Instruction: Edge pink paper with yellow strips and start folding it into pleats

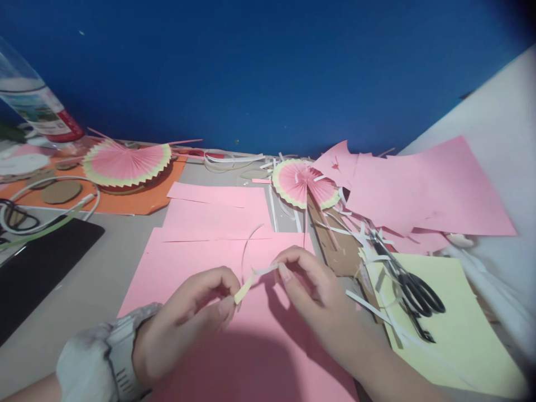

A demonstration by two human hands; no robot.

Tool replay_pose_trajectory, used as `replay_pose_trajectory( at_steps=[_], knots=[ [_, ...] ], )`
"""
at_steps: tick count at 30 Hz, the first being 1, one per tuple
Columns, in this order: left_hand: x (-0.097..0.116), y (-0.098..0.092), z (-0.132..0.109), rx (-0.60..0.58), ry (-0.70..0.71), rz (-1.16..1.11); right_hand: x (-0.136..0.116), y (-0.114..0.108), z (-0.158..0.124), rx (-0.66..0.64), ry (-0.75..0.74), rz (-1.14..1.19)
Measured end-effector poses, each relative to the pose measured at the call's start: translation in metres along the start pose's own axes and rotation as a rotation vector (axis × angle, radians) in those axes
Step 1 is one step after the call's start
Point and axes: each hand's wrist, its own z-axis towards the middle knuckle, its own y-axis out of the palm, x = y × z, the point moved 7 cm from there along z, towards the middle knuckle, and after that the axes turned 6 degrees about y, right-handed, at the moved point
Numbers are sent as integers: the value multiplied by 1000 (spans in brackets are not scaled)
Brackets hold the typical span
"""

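My left hand (201, 304) is closed in a pinch on a short strip of pale yellow paper (243, 290). A thin white strip (264, 271), which looks like tape backing, runs from the yellow strip's upper end to my right hand (314, 293), whose thumb and forefinger pinch it. Near the left fingertips a narrow curl (243, 251) rises and bends to the right; where it begins is hidden. Both hands are held above pink paper sheets (167, 273), the right one casting a shadow on them.
Pleated pink-and-yellow paper fans (129, 164) (288, 184) lie at the back. Black-handled scissors (419, 290) and a box cutter (419, 324) rest on yellow paper (464, 340) at right. A bottle (37, 106), a white cable (94, 198) and a black flat object (50, 262) are left.
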Motion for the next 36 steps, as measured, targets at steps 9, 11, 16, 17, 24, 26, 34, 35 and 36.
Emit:
replay_pose_trajectory(
  at_steps=[9,11,16,17,24,26,34,35,36],
  knots=[
    [-1,-5,1,67,47,27,-5,3,-2,-64,28,27],
    [-1,-5,0,75,51,31,-4,4,-2,-68,36,29],
    [-1,-4,0,31,30,78,1,2,-1,-28,60,41],
    [1,-2,1,4,55,82,1,1,-2,-18,66,45],
    [7,3,0,-29,98,89,0,0,-3,-5,82,24],
    [4,1,0,-8,68,77,0,0,-3,-3,78,14],
    [-8,-1,3,68,78,13,6,-2,-1,42,81,41],
    [-9,-1,4,88,69,9,7,-2,-2,45,84,40],
    [-10,-2,5,111,55,5,8,-1,-2,42,89,42]
  ],
)
